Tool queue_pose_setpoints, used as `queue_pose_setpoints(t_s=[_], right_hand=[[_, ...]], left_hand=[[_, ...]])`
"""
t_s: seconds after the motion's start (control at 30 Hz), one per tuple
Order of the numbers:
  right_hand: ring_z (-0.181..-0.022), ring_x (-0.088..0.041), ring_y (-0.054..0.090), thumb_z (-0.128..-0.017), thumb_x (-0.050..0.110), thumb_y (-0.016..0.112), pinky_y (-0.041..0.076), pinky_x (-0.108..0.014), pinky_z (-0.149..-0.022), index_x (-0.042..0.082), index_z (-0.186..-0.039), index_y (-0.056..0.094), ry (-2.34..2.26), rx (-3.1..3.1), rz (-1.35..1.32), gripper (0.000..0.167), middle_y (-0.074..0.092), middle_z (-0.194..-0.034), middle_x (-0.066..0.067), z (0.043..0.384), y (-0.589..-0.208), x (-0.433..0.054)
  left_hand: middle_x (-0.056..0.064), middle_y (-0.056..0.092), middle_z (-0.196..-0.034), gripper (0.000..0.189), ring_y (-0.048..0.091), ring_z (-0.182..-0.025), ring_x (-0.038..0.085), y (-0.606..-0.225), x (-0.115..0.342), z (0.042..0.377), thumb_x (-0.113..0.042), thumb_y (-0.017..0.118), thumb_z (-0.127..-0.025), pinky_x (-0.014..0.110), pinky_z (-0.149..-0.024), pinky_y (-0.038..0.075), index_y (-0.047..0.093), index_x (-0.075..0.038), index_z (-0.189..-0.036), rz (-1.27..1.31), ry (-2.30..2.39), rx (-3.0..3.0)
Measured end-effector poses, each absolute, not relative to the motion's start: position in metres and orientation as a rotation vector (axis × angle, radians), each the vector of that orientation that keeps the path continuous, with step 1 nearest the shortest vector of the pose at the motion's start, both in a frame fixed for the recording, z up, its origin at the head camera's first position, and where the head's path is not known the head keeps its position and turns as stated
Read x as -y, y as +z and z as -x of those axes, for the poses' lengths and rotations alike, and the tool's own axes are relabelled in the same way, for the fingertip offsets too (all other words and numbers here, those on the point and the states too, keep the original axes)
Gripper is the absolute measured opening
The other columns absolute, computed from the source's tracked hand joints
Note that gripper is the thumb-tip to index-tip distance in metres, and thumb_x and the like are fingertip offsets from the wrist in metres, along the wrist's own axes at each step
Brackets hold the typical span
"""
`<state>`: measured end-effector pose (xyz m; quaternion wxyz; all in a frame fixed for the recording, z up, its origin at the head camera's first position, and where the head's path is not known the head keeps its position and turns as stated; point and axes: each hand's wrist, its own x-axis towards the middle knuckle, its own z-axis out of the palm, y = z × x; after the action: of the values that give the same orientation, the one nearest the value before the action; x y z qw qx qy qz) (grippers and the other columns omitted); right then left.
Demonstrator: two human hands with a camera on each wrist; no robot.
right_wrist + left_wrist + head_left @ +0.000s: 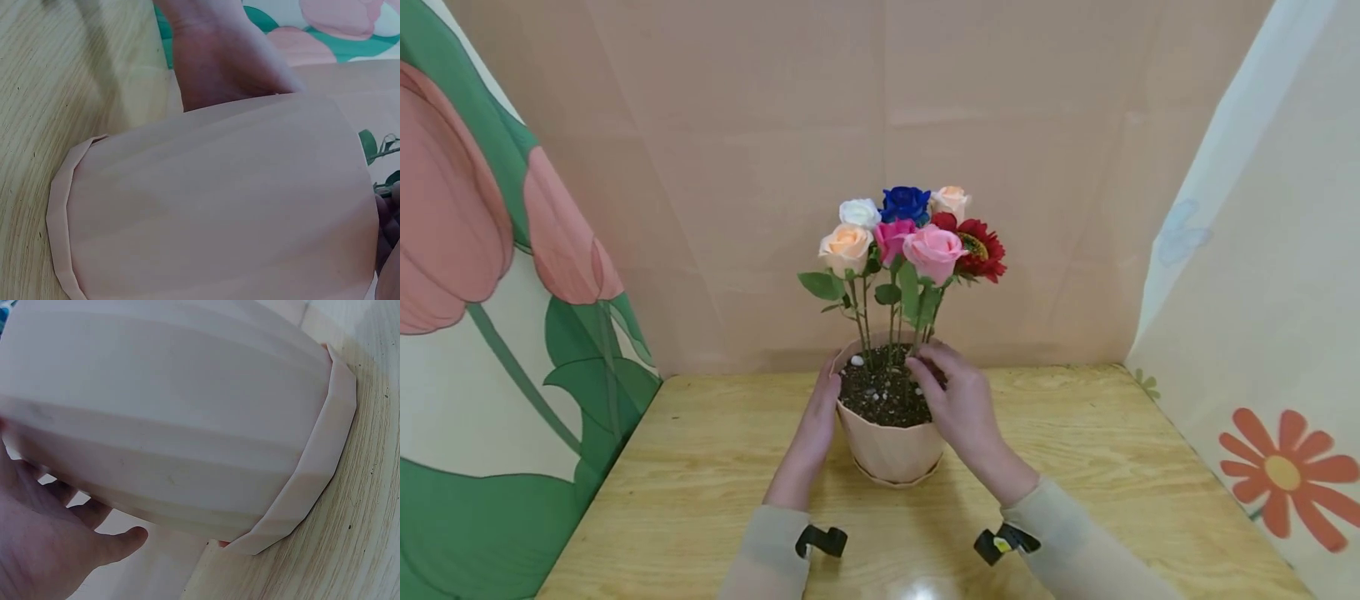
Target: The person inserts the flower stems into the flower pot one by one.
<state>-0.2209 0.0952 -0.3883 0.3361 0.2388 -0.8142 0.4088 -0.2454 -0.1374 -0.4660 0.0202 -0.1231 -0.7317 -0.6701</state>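
Observation:
A pale pink flowerpot full of dark soil holds several artificial flowers. My left hand rests along the pot's left side, its fingers extended; in the left wrist view that hand lies by the pot wall, some fingertips hidden behind it. Just above the soil at the right, my right hand pinches the lower stem of the light pink rose between thumb and fingers. Around that bloom stand a magenta rose, a blue rose, a white rose and a peach rose.
A red daisy-like flower and another peach rose rise at the right. Under the pot is a matching saucer, standing on a wooden table. A plain beige backdrop closes off the back, with flower-printed panels at both sides.

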Motion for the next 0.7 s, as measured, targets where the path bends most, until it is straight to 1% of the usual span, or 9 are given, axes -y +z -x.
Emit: queue_pose_setpoints(t_s=[0.1,0.2,0.37,0.53,0.7], right_hand=[[-0.069,-0.01,0.058,-0.109,0.012,0.073,0.048,-0.03,-0.058,0.015,-0.096,0.074,1.051,2.126,-0.634,0.013,0.066,-0.085,0.006,0.222,-0.3888,-0.0944],[-0.07,-0.011,0.057,-0.108,0.012,0.074,0.049,-0.032,-0.06,0.013,-0.095,0.073,1.033,2.124,-0.655,0.014,0.064,-0.086,0.005,0.223,-0.3888,-0.092],[-0.074,-0.012,0.06,-0.107,0.012,0.076,0.052,-0.035,-0.065,0.01,-0.099,0.077,1.021,2.104,-0.67,0.008,0.065,-0.089,0.002,0.2245,-0.3892,-0.0875],[-0.077,-0.014,0.062,-0.106,0.011,0.077,0.054,-0.039,-0.068,0.011,-0.101,0.078,1.01,2.101,-0.649,0.005,0.068,-0.091,0.0,0.2273,-0.3914,-0.0864],[-0.082,-0.018,0.066,-0.106,0.011,0.077,0.057,-0.043,-0.073,0.012,-0.101,0.078,0.978,2.106,-0.655,0.005,0.07,-0.093,-0.001,0.2292,-0.3934,-0.0864]], left_hand=[[0.007,0.01,-0.184,0.064,0.005,-0.168,0.038,-0.4658,0.1376,0.246,-0.051,0.025,-0.121,0.073,-0.129,0.007,0.013,-0.029,-0.179,0.382,-2.067,2.27],[0.01,0.011,-0.184,0.063,0.006,-0.168,0.04,-0.4663,0.1378,0.2472,-0.048,0.024,-0.121,0.073,-0.129,0.007,0.014,-0.025,-0.179,0.409,-2.053,2.259],[0.011,0.011,-0.184,0.062,0.006,-0.168,0.039,-0.4665,0.1372,0.2481,-0.045,0.025,-0.122,0.072,-0.129,0.007,0.015,-0.023,-0.179,0.423,-2.051,2.251],[0.009,0.011,-0.184,0.064,0.006,-0.168,0.038,-0.4667,0.1365,0.2487,-0.049,0.025,-0.121,0.071,-0.13,0.007,0.015,-0.025,-0.179,0.407,-2.065,2.257],[0.009,0.013,-0.184,0.062,0.008,-0.168,0.038,-0.4675,0.1362,0.2487,-0.046,0.025,-0.121,0.071,-0.13,0.008,0.016,-0.026,-0.179,0.419,-2.05,2.253]])
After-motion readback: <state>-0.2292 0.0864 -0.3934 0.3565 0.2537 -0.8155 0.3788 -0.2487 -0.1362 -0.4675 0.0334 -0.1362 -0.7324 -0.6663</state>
